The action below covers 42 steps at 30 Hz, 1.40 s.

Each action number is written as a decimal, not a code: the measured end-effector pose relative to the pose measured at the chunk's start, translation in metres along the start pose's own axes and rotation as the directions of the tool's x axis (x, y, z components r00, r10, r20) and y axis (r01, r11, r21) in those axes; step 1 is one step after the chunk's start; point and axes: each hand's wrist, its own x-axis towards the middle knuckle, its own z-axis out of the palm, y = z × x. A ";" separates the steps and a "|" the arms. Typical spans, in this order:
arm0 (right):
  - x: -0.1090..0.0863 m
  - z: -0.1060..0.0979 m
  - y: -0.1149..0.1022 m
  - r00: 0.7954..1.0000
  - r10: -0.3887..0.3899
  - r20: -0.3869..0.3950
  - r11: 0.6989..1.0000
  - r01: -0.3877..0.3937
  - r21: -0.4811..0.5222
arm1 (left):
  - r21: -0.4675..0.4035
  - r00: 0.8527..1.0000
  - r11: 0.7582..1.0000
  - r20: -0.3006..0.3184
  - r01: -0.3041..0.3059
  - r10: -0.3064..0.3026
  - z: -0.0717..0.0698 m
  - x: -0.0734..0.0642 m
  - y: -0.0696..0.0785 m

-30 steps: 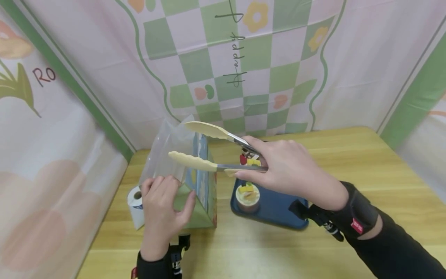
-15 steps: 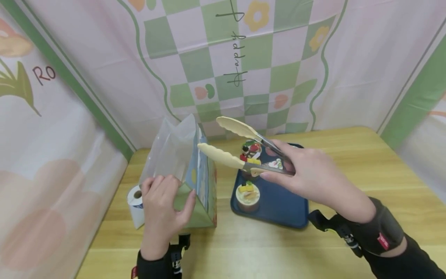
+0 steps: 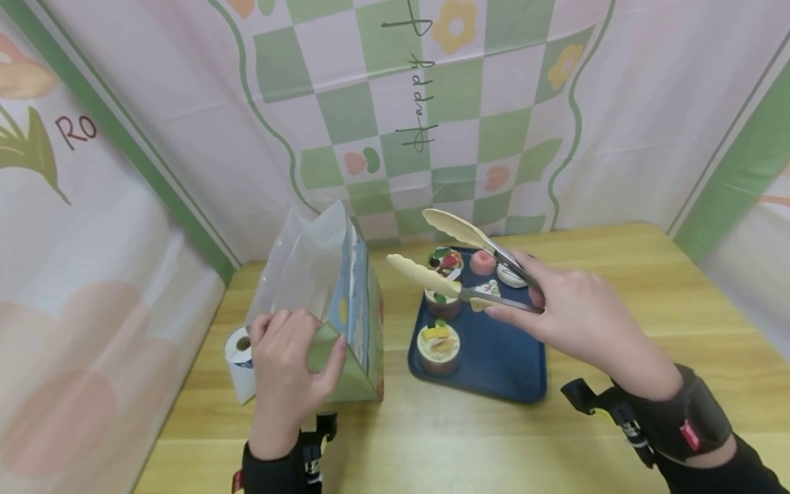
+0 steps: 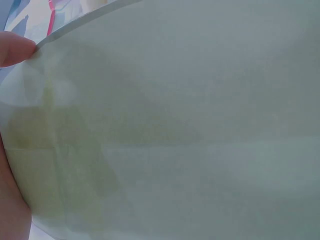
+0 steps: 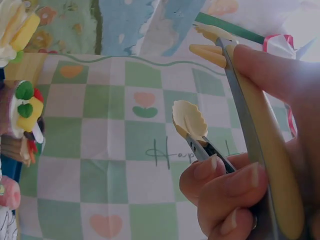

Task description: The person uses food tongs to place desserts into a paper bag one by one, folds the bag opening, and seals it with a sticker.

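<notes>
My left hand (image 3: 290,377) grips the near rim of a green paper bag (image 3: 354,384) with a whitish translucent lining (image 3: 302,264). In the left wrist view, the bag's pale green side (image 4: 190,120) fills most of the picture, with a finger (image 4: 15,49) at its rim. My right hand (image 3: 580,312) holds metal tongs (image 3: 422,276) with cream scalloped tips, which stand apart with nothing between them. The tongs hover over the far part of a navy tray (image 3: 500,370). Cup cakes with fruit toppings, one (image 3: 439,348) nearest, line the tray's left side.
A pink round cake (image 3: 483,262) and a white round one (image 3: 511,276) sit at the tray's far side, partly near the tongs. Behind the bag's left side stands a white paper roll (image 3: 241,363). A checkered curtain (image 3: 395,123) hangs behind the wooden table (image 3: 432,446).
My right hand has moved right with the tongs, from above the bag's mouth to over the tray. More of the tray's cakes show now. The left hand stays on the bag's rim.
</notes>
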 end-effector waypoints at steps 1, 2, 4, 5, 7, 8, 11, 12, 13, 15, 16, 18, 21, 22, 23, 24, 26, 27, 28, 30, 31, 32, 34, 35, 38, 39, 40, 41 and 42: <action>-0.001 0.001 0.001 1.000 0.005 -0.002 1.000 -0.005 -0.003 | 0.000 1.000 1.000 0.000 -0.001 0.001 0.000 0.000 0.000; -0.001 0.003 0.003 1.000 0.009 -0.003 1.000 -0.009 -0.005 | 0.000 1.000 1.000 -0.001 -0.001 0.001 0.000 0.000 0.000; -0.002 0.006 0.006 1.000 0.007 -0.014 1.000 -0.007 -0.008 | 0.001 1.000 1.000 -0.005 -0.005 0.005 0.000 0.001 0.000; -0.002 0.007 0.007 1.000 0.009 -0.017 1.000 -0.009 -0.008 | 0.002 1.000 1.000 -0.006 -0.007 0.007 0.000 0.001 0.000; -0.003 0.010 0.010 1.000 0.015 -0.020 1.000 -0.015 -0.008 | 0.004 1.000 1.000 -0.009 -0.009 0.009 0.001 0.001 0.000; -0.004 0.011 0.011 1.000 0.020 -0.015 1.000 -0.020 -0.008 | 0.004 1.000 1.000 -0.010 -0.010 0.010 0.001 0.001 0.000; -0.005 0.013 0.016 0.999 0.040 -0.001 0.999 -0.040 -0.006 | 0.002 1.000 1.000 -0.010 -0.010 0.010 0.001 0.001 0.000; -0.005 0.014 0.017 0.999 0.049 0.006 0.999 -0.048 -0.005 | 0.001 1.000 1.000 -0.010 -0.009 0.009 0.001 0.001 0.000; -0.006 0.015 0.019 0.998 0.056 0.012 0.998 -0.056 -0.006 | 0.000 1.000 1.000 -0.010 -0.009 0.009 0.001 0.001 0.000; -0.007 0.017 0.022 0.998 0.068 0.019 0.998 -0.068 -0.007 | -0.001 1.000 1.000 -0.009 -0.007 0.007 0.002 0.001 0.000; -0.007 0.018 0.023 0.997 0.074 0.022 0.997 -0.073 -0.010 | -0.001 1.000 1.000 -0.009 -0.006 0.006 0.002 0.001 0.000; -0.008 0.020 0.026 0.996 0.085 0.031 0.996 -0.084 -0.012 | -0.001 1.000 1.000 -0.008 -0.005 0.005 0.002 0.001 0.000; -0.009 0.023 0.030 0.994 0.097 0.041 0.995 -0.096 -0.016 | -0.003 1.000 1.000 -0.010 -0.008 0.008 0.002 0.001 0.000; -0.009 0.024 0.031 0.994 0.100 0.042 0.995 -0.100 -0.018 | -0.003 1.000 1.000 -0.010 -0.009 0.009 0.002 0.001 -0.001; -0.010 0.025 0.032 0.994 0.104 0.044 0.994 -0.103 -0.020 | -0.003 1.000 1.000 -0.011 -0.010 0.010 0.002 0.000 -0.001; -0.010 0.026 0.033 0.993 0.107 0.046 0.994 -0.106 -0.021 | -0.002 1.000 1.000 -0.013 -0.011 0.011 0.003 0.000 -0.001; -0.010 0.028 0.035 0.993 0.110 0.045 0.994 -0.109 -0.022 | 0.000 1.000 1.000 -0.017 -0.013 0.013 0.003 0.000 -0.001; -0.010 0.028 0.037 0.993 0.113 0.045 0.993 -0.112 -0.020 | 0.001 1.000 1.000 -0.019 -0.014 0.014 0.003 0.000 -0.001; -0.010 0.029 0.038 0.992 0.115 0.044 0.993 -0.114 -0.019 | 0.002 1.000 1.000 -0.022 -0.016 0.016 0.003 0.000 -0.001; -0.010 0.030 0.040 0.992 0.121 0.045 0.993 -0.121 -0.014 | 0.003 0.999 1.000 -0.030 -0.019 0.020 0.003 0.001 -0.001; -0.009 0.030 0.041 0.992 0.122 0.043 0.992 -0.122 -0.012 | 0.003 0.999 1.000 -0.034 -0.022 0.022 0.003 0.001 -0.001; -0.009 0.031 0.042 0.991 0.126 0.044 0.992 -0.126 -0.009 | 0.004 0.999 1.000 -0.037 -0.024 0.024 0.003 0.002 -0.001; -0.009 0.031 0.044 0.989 0.139 0.055 0.990 -0.139 0.000 | 0.004 0.999 1.000 -0.039 -0.026 0.026 0.003 0.002 -0.002; -0.009 0.032 0.045 0.987 0.147 0.062 0.989 -0.148 0.004 | 0.005 0.999 1.000 -0.039 -0.025 0.025 0.003 0.002 -0.001; -0.011 0.035 0.049 0.982 0.171 0.083 0.985 -0.173 0.018 | 0.009 0.999 1.000 -0.035 -0.022 0.022 0.002 0.002 -0.001; -0.011 0.036 0.051 0.980 0.179 0.087 0.983 -0.181 0.022 | 0.009 0.999 1.000 -0.032 -0.020 0.021 0.002 0.001 -0.001; -0.012 0.038 0.052 0.979 0.184 0.089 0.982 -0.187 0.025 | 0.010 0.999 1.000 -0.032 -0.020 0.020 0.002 0.001 -0.001; -0.012 0.039 0.054 0.978 0.189 0.091 0.981 -0.192 0.027 | 0.011 0.999 1.000 -0.032 -0.020 0.020 0.002 0.001 -0.001; -0.013 0.040 0.055 0.977 0.194 0.093 0.980 -0.197 0.030 | 0.010 0.999 1.000 -0.033 -0.020 0.020 0.002 0.000 0.000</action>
